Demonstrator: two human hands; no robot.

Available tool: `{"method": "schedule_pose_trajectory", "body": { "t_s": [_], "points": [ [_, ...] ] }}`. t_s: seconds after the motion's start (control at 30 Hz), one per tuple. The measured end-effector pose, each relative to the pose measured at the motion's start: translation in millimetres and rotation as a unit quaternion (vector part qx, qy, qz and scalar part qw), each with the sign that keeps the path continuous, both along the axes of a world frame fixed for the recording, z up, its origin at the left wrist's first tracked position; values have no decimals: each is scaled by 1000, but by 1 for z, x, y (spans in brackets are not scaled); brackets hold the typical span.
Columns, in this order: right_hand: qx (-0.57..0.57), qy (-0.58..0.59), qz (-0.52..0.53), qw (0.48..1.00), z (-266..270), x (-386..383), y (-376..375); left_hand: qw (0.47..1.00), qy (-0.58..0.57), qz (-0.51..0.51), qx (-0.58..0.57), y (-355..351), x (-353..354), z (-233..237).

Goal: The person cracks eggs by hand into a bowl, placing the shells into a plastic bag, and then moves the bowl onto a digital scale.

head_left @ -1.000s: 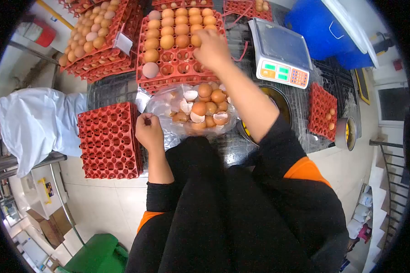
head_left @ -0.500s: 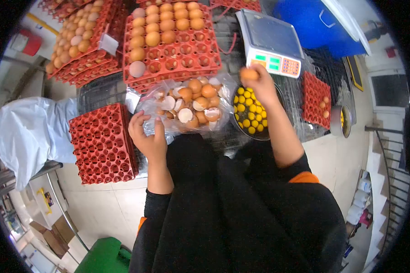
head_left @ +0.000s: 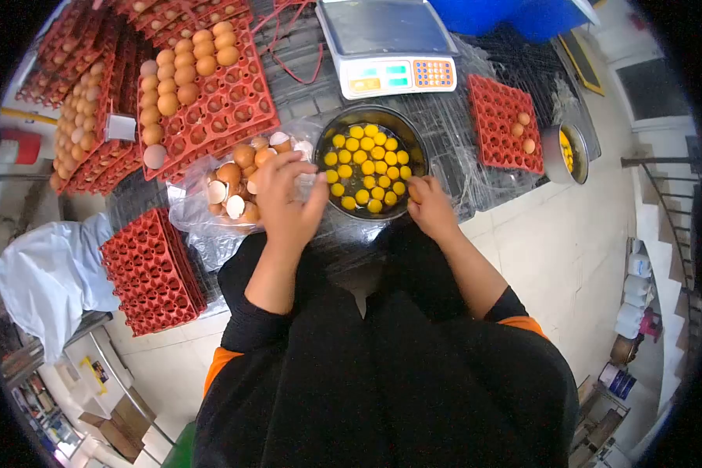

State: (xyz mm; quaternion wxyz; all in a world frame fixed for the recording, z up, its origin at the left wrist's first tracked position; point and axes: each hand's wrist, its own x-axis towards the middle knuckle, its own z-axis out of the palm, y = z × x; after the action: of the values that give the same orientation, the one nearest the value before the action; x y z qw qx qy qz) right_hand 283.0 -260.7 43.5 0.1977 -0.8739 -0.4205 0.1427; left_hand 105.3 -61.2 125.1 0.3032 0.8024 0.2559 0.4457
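My right hand (head_left: 433, 207) is closed around a brown egg (head_left: 416, 189) at the lower right rim of a round metal bowl (head_left: 424, 148); the fingers mostly cover the egg. Inside the bowl lie many yellow yolks (head_left: 380, 167) in clear egg white. My left hand (head_left: 288, 204) hovers between the bowl and a pile of cracked eggshells (head_left: 228, 173), its fingers spread with nothing in them. The shells, brown outside and white inside, rest on a clear plastic bag (head_left: 187, 204).
Behind the bowl stands a digital scale (head_left: 398, 72). Stacked red trays (head_left: 226, 117) with brown eggs fill the left back; egg-less trays (head_left: 150, 273) lie nearer. To the right are a tray (head_left: 498, 125) with a few eggs and a metal pot (head_left: 555, 156) at the table edge.
My right hand has brought the egg from near the scale down to the bowl's rim. My left hand has moved right, from beside the shells toward the bowl. The view has shifted too.
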Motion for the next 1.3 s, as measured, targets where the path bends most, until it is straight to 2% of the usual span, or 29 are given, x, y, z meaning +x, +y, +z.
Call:
{"method": "schedule_pose_trajectory", "body": {
  "t_s": [0.1, 0.17, 0.23, 0.27, 0.3, 0.37, 0.47, 0.53, 0.83, 0.93, 1.03, 1.13, 1.2, 1.23, 1.27, 1.3],
  "points": [
    [66, 39, 2, 997, 0, 3, 3, 993, 71, -95, 7, -17, 25, -4],
    [113, 214, -51, 969, 1, 13, 14, 979, 114, -170, -11, -28, 40, -5],
    [169, 456, -110, 867, 20, 17, 26, 954, 145, -256, -47, -34, 58, -4],
    [199, 598, -138, 764, 36, 19, 31, 946, 163, -277, -34, -34, 66, -7],
    [224, 720, -160, 637, 49, 19, 38, 943, 169, -287, -27, -33, 71, -9],
    [226, 728, -143, 631, 51, 17, 48, 935, 181, -305, -10, -28, 80, -11],
    [224, 756, -125, 602, 38, 18, 51, 918, 244, -308, -48, -15, 85, -13],
    [225, 775, -118, 579, 27, 19, 53, 915, 236, -322, -60, -9, 85, -19],
    [211, 774, -101, 589, -18, 31, 62, 927, 230, -287, -70, -11, 96, -65],
    [192, 764, -100, 607, -32, 37, 65, 924, 233, -291, -82, -9, 99, -82],
    [153, 703, -124, 684, -37, 38, 69, 914, 272, -298, -40, -2, 101, -94],
    [104, 581, -119, 799, -36, 35, 73, 889, 341, -305, -5, 5, 99, -96],
    [114, 331, -80, 933, -50, 33, 76, 872, 380, -307, 12, 13, 96, -94],
    [116, 194, -58, 972, -56, 31, 77, 867, 392, -308, 23, 19, 92, -92],
    [128, 187, -75, 971, -61, 31, 75, 860, 405, -308, 34, 25, 87, -90],
    [141, 179, -91, 969, -55, 32, 73, 880, 397, -258, 36, 28, 80, -81]
  ]
}}
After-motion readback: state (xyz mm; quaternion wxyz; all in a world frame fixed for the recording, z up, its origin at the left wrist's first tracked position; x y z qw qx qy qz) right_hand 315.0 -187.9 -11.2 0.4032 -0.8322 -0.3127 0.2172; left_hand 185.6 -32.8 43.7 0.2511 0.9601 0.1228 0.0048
